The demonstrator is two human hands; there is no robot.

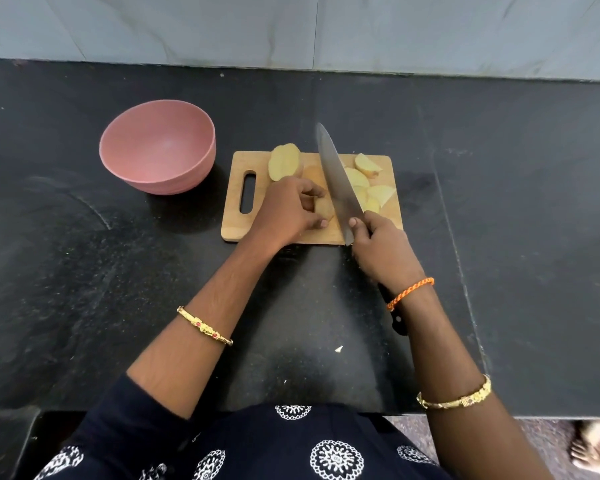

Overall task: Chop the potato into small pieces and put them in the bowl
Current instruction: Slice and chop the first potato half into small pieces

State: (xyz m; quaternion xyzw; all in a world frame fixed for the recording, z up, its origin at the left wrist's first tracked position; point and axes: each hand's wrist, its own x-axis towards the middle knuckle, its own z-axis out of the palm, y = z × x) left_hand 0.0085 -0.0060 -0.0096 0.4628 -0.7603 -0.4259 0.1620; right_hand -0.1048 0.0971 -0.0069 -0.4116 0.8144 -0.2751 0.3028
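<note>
On the black stone desk [84,271] lies a small wooden cutting board [238,223] with a handle slot. The left hand [288,211] curls its grip around a pale potato piece [325,207] on the board. The right hand [383,247] closes its grip on the large steel kitchen knife [336,181], blade beside that piece. More cut potato chunks [361,178] lie on the board; the round pink bowl [158,147] stands to its left.

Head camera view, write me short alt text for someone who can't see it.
A person's right hand holds a large knife over a wooden cutting board while the left hand steadies a potato piece. More potato chunks lie on the board; an empty pink bowl sits to its left on a black counter.
</note>
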